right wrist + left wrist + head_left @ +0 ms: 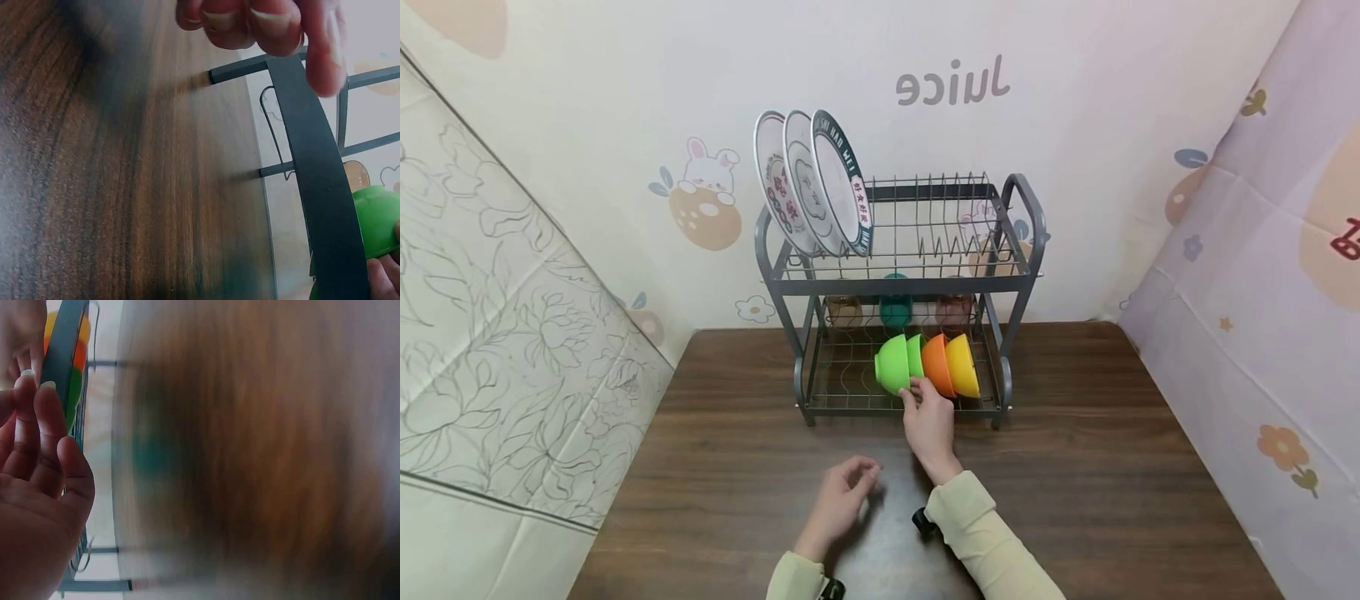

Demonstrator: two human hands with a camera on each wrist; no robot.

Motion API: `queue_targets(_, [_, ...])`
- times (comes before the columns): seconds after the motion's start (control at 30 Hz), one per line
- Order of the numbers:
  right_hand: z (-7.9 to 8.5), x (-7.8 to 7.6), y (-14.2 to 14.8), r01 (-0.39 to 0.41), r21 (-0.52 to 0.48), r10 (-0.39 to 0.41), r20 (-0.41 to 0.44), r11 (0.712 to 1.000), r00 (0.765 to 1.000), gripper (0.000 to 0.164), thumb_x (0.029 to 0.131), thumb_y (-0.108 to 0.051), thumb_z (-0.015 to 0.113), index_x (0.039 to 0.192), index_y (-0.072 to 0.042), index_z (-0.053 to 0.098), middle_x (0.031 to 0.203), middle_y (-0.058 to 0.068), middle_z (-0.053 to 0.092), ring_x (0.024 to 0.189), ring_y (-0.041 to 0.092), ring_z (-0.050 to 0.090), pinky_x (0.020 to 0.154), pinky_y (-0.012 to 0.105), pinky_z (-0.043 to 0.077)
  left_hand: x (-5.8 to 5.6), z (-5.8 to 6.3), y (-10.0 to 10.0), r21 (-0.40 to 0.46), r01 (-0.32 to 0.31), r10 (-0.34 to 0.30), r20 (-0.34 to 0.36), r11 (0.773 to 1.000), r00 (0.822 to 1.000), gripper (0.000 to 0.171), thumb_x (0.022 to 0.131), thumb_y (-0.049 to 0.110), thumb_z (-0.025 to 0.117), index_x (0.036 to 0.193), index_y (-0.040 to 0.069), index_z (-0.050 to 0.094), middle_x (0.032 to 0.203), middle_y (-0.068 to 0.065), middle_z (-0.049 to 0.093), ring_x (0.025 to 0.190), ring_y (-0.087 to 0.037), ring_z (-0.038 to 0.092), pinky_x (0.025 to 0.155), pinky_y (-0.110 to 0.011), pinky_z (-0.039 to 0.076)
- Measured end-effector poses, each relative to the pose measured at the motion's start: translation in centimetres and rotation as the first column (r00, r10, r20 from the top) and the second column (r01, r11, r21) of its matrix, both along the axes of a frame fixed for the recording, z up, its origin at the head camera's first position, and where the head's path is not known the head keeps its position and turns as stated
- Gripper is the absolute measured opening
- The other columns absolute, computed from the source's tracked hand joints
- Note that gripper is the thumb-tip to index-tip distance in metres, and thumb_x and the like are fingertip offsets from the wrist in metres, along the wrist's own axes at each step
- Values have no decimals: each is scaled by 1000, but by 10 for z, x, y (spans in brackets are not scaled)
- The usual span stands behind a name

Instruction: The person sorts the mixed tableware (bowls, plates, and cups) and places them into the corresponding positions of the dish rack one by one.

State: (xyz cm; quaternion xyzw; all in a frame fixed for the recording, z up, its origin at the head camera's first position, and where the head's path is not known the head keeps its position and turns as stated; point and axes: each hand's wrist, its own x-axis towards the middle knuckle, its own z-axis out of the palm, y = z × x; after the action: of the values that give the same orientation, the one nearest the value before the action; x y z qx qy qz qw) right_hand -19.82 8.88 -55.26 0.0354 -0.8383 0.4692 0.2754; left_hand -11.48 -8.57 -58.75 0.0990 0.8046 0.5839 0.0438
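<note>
My right hand [929, 421] reaches to the rack's lower shelf and pinches the near edge of the leftmost green bowl [892, 365]. Beside that bowl, a second green bowl [915, 354], an orange bowl [937, 365] and a yellow bowl [962, 367] stand tipped on their sides in a row. In the right wrist view, fingertips touch the green bowl [378, 219] at the right edge, partly cut off. My left hand [842, 500] hovers over the table in front of the rack, fingers loosely bent and holding nothing; its palm [37, 519] shows in the left wrist view.
The grey two-tier dish rack [902, 287] stands at the table's back. Three plates [842, 192] stand upright at its upper left. Behind the bowls are an amber cup [844, 312], a teal cup [895, 312] and a pinkish cup [953, 310]. The brown table [715, 467] extends around it.
</note>
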Motion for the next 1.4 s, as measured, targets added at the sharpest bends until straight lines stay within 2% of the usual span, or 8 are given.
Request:
queue_targets(0.27, [3,-2,-1,54,52,-55,10,997,998,14,92,-14,73,102,-5,72,90,7,74,76,19,72,68,39,58,8,-5,20,36,101,-101,-2,994,995,22,100,21,61,101,0,70,77,-5,69,70,-20,66,64,-23,48])
queue_targets(0.47, [3,2,-1,102,94,-98,-38,990,994,13,89,-16,77,98,-8,76,87,5,74,73,19,70,65,41,57,11,-7,25,59,126,-127,-2,990,992,21,100,20,61,101,0,70,77,-3,69,69,-16,65,64,-23,49])
queue_targets(0.77, [4,4,-3,169,186,-163,-47,968,986,14,88,-23,78,97,-13,77,88,3,74,74,24,69,61,45,54,12,-3,22,67,105,-106,2,992,994,20,100,20,61,102,2,71,77,-7,69,70,-26,66,62,-22,47])
queue_targets(0.9, [4,2,-2,204,206,-199,-47,957,979,13,86,-26,80,94,-17,77,83,-1,74,67,23,67,54,45,51,11,-3,21,61,107,-107,-3,992,994,20,100,19,61,102,1,71,78,-5,69,70,-23,66,64,-23,48])
queue_targets(1.07, [3,0,-1,197,224,-189,-58,954,980,12,87,-26,79,93,-16,77,82,-1,74,60,23,67,51,46,51,13,2,22,29,84,-84,3,996,996,18,100,15,60,102,0,70,77,-8,69,69,-27,65,61,-22,46])
queue_targets(1.27, [2,2,2,154,197,-139,-84,968,987,8,88,-17,77,93,-12,79,83,4,75,66,24,69,58,46,55,18,25,23,21,78,-78,7,997,997,16,99,6,59,101,-7,68,78,-20,67,72,-41,63,60,-22,45])
queue_targets(1.33, [1,2,4,147,184,-132,-91,972,987,7,88,-15,77,93,-11,79,81,3,74,66,21,68,59,44,55,19,26,23,19,73,-73,6,997,997,16,99,5,59,100,-7,68,78,-20,67,72,-41,63,61,-22,45])
queue_targets(1.4, [1,3,6,142,171,-128,-89,975,988,6,88,-15,76,92,-11,79,78,2,72,63,18,66,57,42,54,17,21,21,15,67,-67,4,998,998,16,100,7,58,101,-5,69,78,-18,68,72,-38,64,62,-23,45])
